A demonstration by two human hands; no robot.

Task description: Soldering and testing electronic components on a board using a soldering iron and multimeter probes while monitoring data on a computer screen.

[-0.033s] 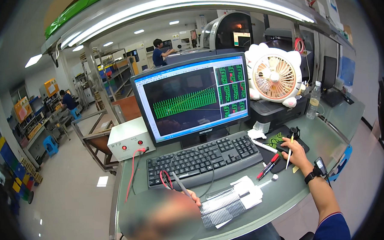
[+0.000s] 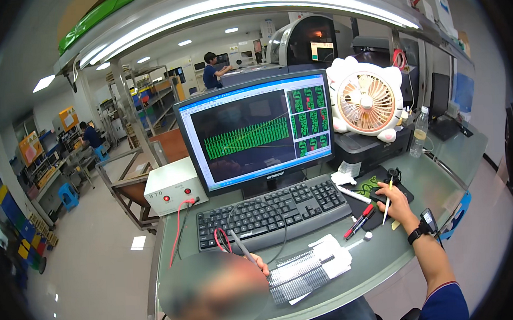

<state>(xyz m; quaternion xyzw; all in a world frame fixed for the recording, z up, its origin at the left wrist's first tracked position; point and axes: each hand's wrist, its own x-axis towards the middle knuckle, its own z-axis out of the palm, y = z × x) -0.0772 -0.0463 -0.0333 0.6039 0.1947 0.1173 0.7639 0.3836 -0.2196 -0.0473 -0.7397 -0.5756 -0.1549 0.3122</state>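
Note:
My left hand (image 2: 262, 266) is mostly hidden by a blurred patch; only fingers show, closed on a grey pen-shaped probe (image 2: 243, 246) that tilts toward the keyboard. Beside those fingers lies a dark and silver panel of narrow strips (image 2: 299, 277), partly over white paper (image 2: 334, 258). My right hand (image 2: 400, 210) lies on the dark mouse pad (image 2: 405, 192), with a slim white stick (image 2: 387, 204) held between its fingers. The mouse under this hand is largely covered. A monitor (image 2: 249, 131) shows a row of green shapes and smaller green-and-red pictures.
A black keyboard (image 2: 270, 214) stands before the monitor. Left of it is a white box (image 2: 174, 186) with red and black leads. Markers (image 2: 359, 223) lie near the mouse pad. A cat-shaped fan (image 2: 365, 101) and a bottle (image 2: 420, 133) stand behind. Two people are farther off.

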